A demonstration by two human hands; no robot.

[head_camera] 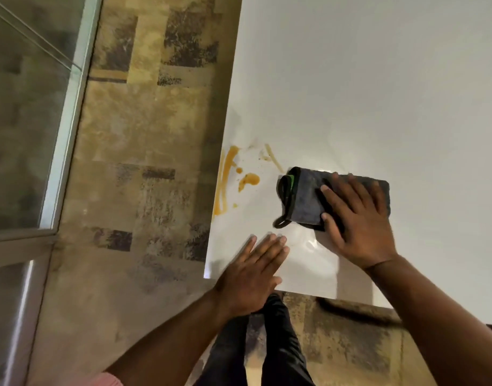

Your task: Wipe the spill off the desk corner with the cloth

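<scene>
1. Head view, setting: white desk (378,93) fills the right side, seen from above; patterned tan and dark floor (144,135) lies to its left, and a glass panel with a pale frame (69,129) stands at far left. Near left corner of the desk sits low in the frame, beside the left hand.
2. Spill (228,179): orange-brown liquid. Long streaks run along the left desk edge, blobs and drops lie just right of them, and thin smears (271,158) sit farther up, near the cloth.
3. Cloth (303,196): dark grey, folded, dark trim, a bit of green showing at its left end. It lies flat on the desk, right of the spill and apart from the main blobs; its top left corner is close to the thin smear.
4. Right hand (359,218): palm down on the cloth's right half, fingers spread wide and flat, pressing rather than pinching.
5. Left hand (253,271): flat over the near desk corner, fingers straight and nearly together, holding nothing.
6. Progress, my read: early stage. Most of the spill looks untouched and wet; faint smudging near the upper smears could be from a pass, cannot tell. Left to do: push the cloth leftwards over the blobs and edge streaks.
</scene>
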